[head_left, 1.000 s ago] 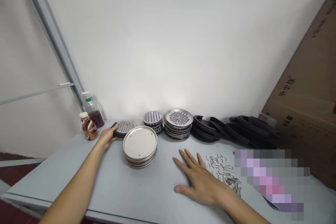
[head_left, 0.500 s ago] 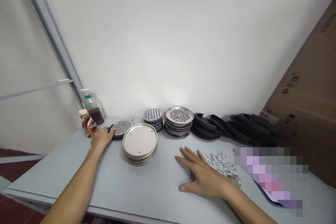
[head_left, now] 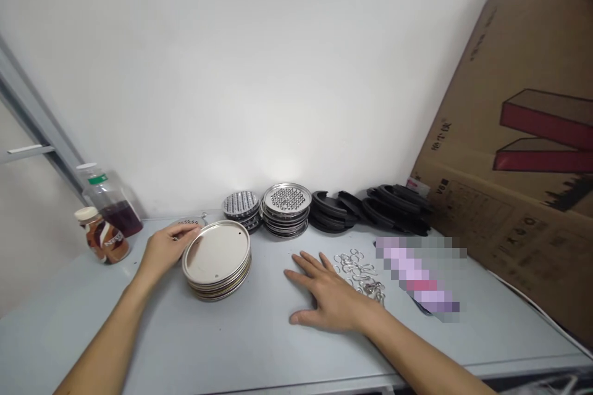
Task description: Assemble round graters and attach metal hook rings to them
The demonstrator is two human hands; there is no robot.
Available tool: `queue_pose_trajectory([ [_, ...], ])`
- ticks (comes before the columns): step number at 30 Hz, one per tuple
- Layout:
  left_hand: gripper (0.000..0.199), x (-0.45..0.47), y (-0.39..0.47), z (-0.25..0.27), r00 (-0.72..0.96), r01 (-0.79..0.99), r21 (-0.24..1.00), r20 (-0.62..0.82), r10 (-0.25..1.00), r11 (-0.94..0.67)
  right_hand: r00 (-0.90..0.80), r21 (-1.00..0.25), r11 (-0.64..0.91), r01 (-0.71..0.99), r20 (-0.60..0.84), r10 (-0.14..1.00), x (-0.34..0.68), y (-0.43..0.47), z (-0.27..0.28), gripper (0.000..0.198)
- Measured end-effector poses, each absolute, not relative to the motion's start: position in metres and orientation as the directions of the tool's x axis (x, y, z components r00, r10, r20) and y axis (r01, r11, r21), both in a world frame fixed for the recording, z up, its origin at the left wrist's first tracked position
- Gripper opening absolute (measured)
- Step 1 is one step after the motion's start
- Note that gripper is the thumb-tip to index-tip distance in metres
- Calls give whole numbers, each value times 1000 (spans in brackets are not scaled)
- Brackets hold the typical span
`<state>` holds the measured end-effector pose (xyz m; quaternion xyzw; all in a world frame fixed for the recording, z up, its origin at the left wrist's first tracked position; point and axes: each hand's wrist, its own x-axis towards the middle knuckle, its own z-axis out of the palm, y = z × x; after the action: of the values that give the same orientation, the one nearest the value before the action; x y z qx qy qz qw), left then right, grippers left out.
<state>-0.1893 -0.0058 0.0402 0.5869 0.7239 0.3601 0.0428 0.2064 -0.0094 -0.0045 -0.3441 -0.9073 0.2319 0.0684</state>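
Observation:
My left hand (head_left: 167, 250) is at the left rim of the top metal disc (head_left: 217, 250), its fingers closed on the edge. This smooth, pale disc has small holes near its rim and lies on a stack of similar discs (head_left: 222, 290). Behind my left hand, a perforated round grater plate (head_left: 192, 221) is mostly hidden. My right hand (head_left: 324, 296) rests palm down on the table with fingers spread, holding nothing. Just beyond it lie several loose metal rings and clips (head_left: 356, 265), partly covered by the hand.
Along the wall stand a short stack of grater discs (head_left: 241, 205), a taller one (head_left: 287, 200), and black curved parts (head_left: 333, 210). Two bottles, one brown (head_left: 106, 237) and one with dark liquid (head_left: 123, 216), stand left. A blurred purple object (head_left: 417, 278) and a large carton (head_left: 463, 197) are right.
My left hand has left the black-edged grater plate and come to the rim of the top metal disc. My right hand stays spread on the table. The view has turned right.

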Motion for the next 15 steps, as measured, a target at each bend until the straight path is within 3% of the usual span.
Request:
queue_pose_trajectory([
  [8, 29, -190, 4, 50, -258, 894, 433, 281, 924, 118, -755, -490, 664, 565, 17, 655, 208, -9, -7, 92],
  [13, 31, -176, -4, 71, -256, 930, 344, 357, 898, 128, -756, -497, 671, 550, 45, 653, 210, -8, -9, 91],
  [15, 31, -162, -12, 85, -273, 941, 308, 439, 856, 142, -750, -521, 664, 537, 65, 658, 211, -5, -10, 80],
])
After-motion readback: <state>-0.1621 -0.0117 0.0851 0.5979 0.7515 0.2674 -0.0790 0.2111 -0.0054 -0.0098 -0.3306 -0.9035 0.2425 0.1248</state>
